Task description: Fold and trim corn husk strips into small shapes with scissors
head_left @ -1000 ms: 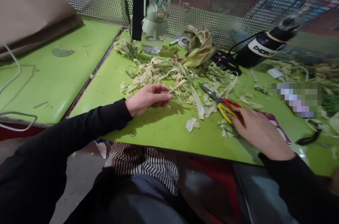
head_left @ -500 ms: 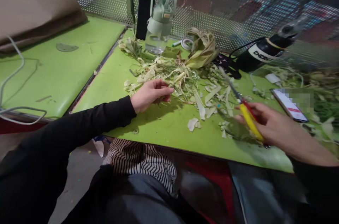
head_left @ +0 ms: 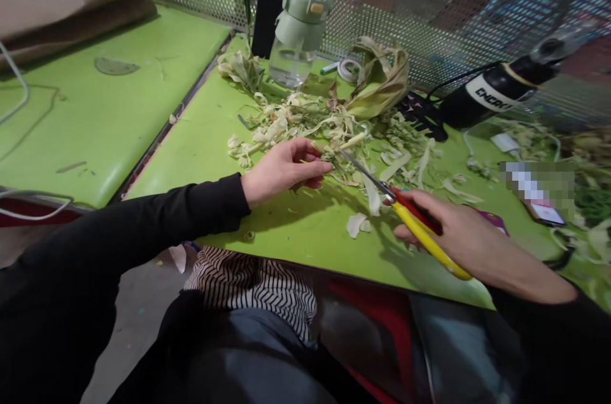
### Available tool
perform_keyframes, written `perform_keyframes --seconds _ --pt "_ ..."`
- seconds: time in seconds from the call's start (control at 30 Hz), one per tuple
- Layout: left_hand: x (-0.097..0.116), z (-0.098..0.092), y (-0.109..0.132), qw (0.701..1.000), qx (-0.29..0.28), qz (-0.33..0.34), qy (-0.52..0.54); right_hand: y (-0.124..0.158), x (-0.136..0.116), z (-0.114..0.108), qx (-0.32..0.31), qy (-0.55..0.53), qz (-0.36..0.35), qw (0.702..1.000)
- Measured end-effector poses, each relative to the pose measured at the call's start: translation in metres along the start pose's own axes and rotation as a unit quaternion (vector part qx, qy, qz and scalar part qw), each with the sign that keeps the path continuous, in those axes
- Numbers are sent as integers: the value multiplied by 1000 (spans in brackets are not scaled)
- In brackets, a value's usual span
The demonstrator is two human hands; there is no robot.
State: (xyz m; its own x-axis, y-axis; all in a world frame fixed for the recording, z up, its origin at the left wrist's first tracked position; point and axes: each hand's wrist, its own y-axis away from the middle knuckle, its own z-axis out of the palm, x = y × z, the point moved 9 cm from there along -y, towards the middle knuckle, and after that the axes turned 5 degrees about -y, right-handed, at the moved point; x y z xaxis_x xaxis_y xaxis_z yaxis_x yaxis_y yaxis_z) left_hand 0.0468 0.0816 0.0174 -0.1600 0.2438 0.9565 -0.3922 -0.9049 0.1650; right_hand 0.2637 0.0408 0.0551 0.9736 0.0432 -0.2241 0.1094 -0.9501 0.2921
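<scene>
Head view: scissors (head_left: 413,224) swung in since the earlier frame, gripped in your right hand (head_left: 458,235), tips just beside the sprig (head_left: 326,151) your left hand (head_left: 281,172) pinches. Scraps (head_left: 281,127) already lie beyond those fingers; sprig looks uncut.

The left hand (head_left: 291,168) pinches a small plant piece (head_left: 328,153) above a green table (head_left: 305,232) strewn with pale clippings (head_left: 277,124). The right hand (head_left: 463,235) grips scissors (head_left: 386,191) (one handle yellow, the other red), their tip near the left fingers. Beyond the clippings stands a water bottle (head_left: 296,28); a dry husk (head_left: 379,89) and a black bottle (head_left: 487,95) lie farther right.
</scene>
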Motion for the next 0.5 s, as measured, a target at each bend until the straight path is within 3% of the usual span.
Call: perform_keyframes --seconds 0.13,0.27,0.5 --pt "-2 2 -1 1000 -27 15 -7 -2 -5 2 -14 -45 -21 999" --pt "-4 3 -2 999 -38 22 -5 -5 -3 10 -46 -115 -9 992" --pt "-6 3 -2 999 -43 22 -18 -3 3 12 -51 -171 7 984"
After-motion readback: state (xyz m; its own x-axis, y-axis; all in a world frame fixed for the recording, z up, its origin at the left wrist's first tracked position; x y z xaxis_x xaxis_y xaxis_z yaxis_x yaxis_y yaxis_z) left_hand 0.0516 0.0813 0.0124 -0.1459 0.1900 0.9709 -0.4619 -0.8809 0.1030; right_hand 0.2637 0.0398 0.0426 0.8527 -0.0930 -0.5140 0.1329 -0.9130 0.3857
